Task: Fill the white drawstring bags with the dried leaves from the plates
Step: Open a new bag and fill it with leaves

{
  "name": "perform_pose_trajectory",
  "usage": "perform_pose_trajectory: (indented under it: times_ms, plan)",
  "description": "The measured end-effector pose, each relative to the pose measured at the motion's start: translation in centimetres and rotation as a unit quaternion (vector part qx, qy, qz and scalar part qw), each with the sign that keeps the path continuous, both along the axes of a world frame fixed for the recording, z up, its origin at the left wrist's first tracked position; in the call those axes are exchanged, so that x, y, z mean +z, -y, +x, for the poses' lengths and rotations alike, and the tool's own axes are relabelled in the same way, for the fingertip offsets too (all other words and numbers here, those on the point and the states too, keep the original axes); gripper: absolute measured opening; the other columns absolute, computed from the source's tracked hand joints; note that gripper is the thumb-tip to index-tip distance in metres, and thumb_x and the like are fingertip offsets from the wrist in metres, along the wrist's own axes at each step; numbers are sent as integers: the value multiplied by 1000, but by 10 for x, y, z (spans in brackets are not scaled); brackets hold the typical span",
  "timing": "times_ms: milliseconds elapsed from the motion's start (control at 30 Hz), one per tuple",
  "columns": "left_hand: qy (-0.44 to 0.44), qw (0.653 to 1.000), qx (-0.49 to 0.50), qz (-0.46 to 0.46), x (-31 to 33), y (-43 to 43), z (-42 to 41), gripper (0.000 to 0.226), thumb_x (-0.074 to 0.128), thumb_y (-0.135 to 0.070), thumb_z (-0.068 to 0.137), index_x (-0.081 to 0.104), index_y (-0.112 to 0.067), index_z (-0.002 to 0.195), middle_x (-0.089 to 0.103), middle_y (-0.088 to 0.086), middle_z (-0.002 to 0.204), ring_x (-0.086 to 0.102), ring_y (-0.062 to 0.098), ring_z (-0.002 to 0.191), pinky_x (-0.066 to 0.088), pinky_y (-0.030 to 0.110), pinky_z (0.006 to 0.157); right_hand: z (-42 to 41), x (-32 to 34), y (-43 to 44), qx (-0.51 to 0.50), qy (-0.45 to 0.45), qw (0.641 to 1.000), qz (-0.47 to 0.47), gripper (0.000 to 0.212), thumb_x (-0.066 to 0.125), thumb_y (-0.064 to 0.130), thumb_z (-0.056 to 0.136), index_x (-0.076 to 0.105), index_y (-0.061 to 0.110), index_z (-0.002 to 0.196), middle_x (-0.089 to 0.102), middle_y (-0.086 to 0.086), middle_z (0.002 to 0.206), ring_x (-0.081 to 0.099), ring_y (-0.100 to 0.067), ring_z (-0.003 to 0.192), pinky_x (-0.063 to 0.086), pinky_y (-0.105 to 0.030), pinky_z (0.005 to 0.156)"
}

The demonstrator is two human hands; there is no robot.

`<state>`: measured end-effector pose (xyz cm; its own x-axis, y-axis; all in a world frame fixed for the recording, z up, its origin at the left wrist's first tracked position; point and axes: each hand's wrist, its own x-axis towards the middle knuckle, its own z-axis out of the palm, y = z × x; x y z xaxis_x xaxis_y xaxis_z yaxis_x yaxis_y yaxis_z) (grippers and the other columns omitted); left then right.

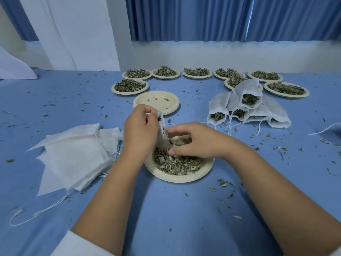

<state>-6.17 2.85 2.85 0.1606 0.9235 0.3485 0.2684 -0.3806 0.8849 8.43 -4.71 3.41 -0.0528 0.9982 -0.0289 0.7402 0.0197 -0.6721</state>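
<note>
A cream paper plate (186, 179) holding dried leaves (177, 164) sits in front of me on the blue table. My left hand (140, 132) pinches the rim of a white drawstring bag (162, 126) and holds it up over the plate's far edge. My right hand (195, 141) has its fingers curled around a clump of leaves at the bag's mouth, above the plate. A pile of flat white bags (73, 156) lies to the left. Several filled bags (247, 106) are heaped at the right.
Several plates heaped with leaves (129, 85) stand in an arc along the back of the table. A stack of nearly bare plates (156, 102) sits just beyond my hands. Leaf crumbs are scattered over the blue cloth. A loose string (324, 129) lies far right.
</note>
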Motion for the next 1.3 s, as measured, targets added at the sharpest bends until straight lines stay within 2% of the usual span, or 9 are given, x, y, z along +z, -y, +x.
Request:
perform_pose_trajectory:
  times_ms: [133,233,400,500,600,733,900,1067,1300]
  plan:
    - [1,1000,2,2,-1,1,-1,20,52,-23,97,55,-31,79,67,11,76,57,11,60,50,28,63,-8,-4,0,15,107,994,4,46,76,58,73,63,40,114,59,20,105,52,-2,102,42,-21,86]
    - [2,1000,-4,-4,0,1,0,20,52,-23,98,54,-31,79,68,12,77,61,21,69,52,34,67,-21,-11,-1,45,113,991,46,50,78,49,76,65,36,123,55,21,98,48,-3,102,40,-24,95]
    - [12,1000,-5,11,-1,1,0,21,50,-22,98,53,-32,80,67,12,77,60,20,69,45,24,57,-28,-12,-1,74,125,987,63,27,74,31,85,74,25,111,64,8,102,54,-8,100,44,-35,94]
    - [11,1000,-4,18,-1,1,-1,22,50,-22,99,52,-33,80,64,6,70,58,18,65,43,20,53,-23,-5,2,89,121,987,55,22,67,28,89,74,25,111,64,10,109,56,-9,105,43,-34,99]
    - [11,1000,-6,15,-1,2,0,21,50,-23,99,53,-32,80,64,4,70,59,18,67,47,26,58,-12,1,6,110,131,985,14,35,72,34,83,69,35,118,49,35,106,41,7,110,32,-19,106]
    - [7,1000,-2,17,-1,1,0,21,50,-24,99,53,-33,80,67,10,76,61,18,68,49,29,61,-11,-3,5,103,142,984,23,37,77,37,80,69,37,117,41,38,92,33,22,90,26,2,85]
    - [12,1000,-1,18,-1,0,-1,21,51,-23,98,54,-32,80,67,13,77,59,19,67,45,23,55,-15,-8,2,74,142,986,52,30,76,35,82,72,33,112,48,32,86,44,8,89,35,-6,77]
    - [14,1000,-1,17,-2,-1,-1,19,51,-23,98,55,-31,81,67,14,77,58,17,64,43,20,53,-18,-7,3,79,143,985,57,25,75,32,84,74,31,109,53,28,87,53,1,93,45,-22,86]
    - [15,1000,8,-5,2,-5,-7,17,55,-25,96,60,-30,81,64,2,66,51,0,52,40,15,51,-5,7,7,26,-3,994,104,17,79,30,80,76,32,97,70,21,95,60,8,94,45,-12,86]
